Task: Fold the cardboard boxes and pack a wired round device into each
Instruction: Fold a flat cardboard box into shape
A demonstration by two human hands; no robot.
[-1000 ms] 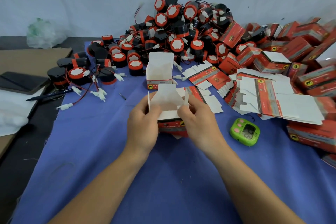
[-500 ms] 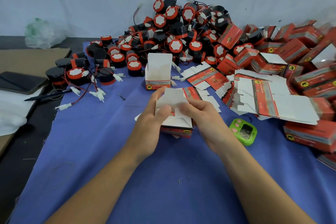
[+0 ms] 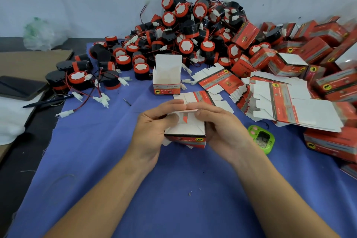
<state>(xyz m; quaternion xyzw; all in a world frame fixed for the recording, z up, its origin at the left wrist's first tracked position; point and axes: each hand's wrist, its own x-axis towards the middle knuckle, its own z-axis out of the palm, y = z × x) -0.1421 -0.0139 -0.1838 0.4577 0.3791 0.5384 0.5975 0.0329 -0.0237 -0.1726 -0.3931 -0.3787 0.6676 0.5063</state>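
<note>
A small red-and-white cardboard box [image 3: 185, 131] sits between my hands on the blue cloth, its white end flaps folded nearly flat. My left hand [image 3: 152, 131] grips its left side with the thumb on a flap. My right hand [image 3: 222, 129] grips the right side, thumb pressing the flaps down. Behind it stands a folded box [image 3: 167, 77] with its lid up. A big pile of wired round devices [image 3: 185, 31], black with red rims, lies at the back. Flat unfolded boxes [image 3: 286, 100] are stacked at the right.
Closed red boxes [image 3: 309, 48] heap up at the far right. A green timer [image 3: 260, 139] lies just right of my right hand. At the left are loose devices with white plugs [image 3: 83, 79], a pen [image 3: 48, 100], a dark phone [image 3: 19, 87] and brown cardboard [image 3: 32, 62].
The upright white flap has been folded down onto the box's end. Both hands moved closer together over the flaps, and the box now sits squarer between them.
</note>
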